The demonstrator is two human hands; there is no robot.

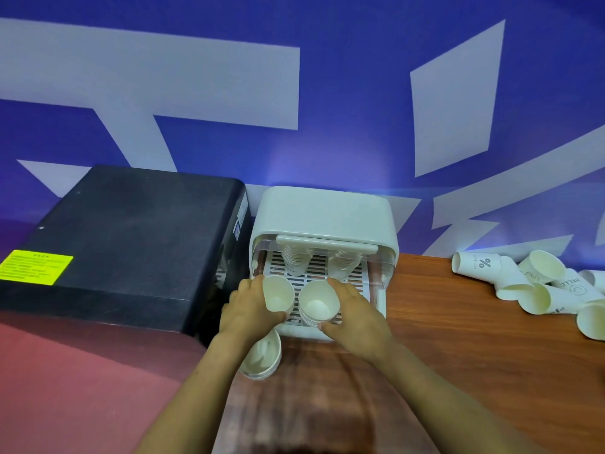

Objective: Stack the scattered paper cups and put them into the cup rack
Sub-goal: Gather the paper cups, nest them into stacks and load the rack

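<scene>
Both hands, left hand (pixel 250 303) and right hand (pixel 352 309), each grip a cup stack (pixel 317 306) over the cup rack (pixel 324 221) front edge; tilted stacks could topple.

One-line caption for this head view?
Both hands, left and right, set paper cup stacks into the white cup rack.

Cup rack (pixel 324 214) stands between black box (pixel 131 231) and scattered cups (pixel 537 286).

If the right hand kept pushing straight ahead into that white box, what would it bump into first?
Probably the stack of upside-down cups at the back right of the cup rack; the right hand, holding a cup stack, points there, though depth is unclear.
</scene>
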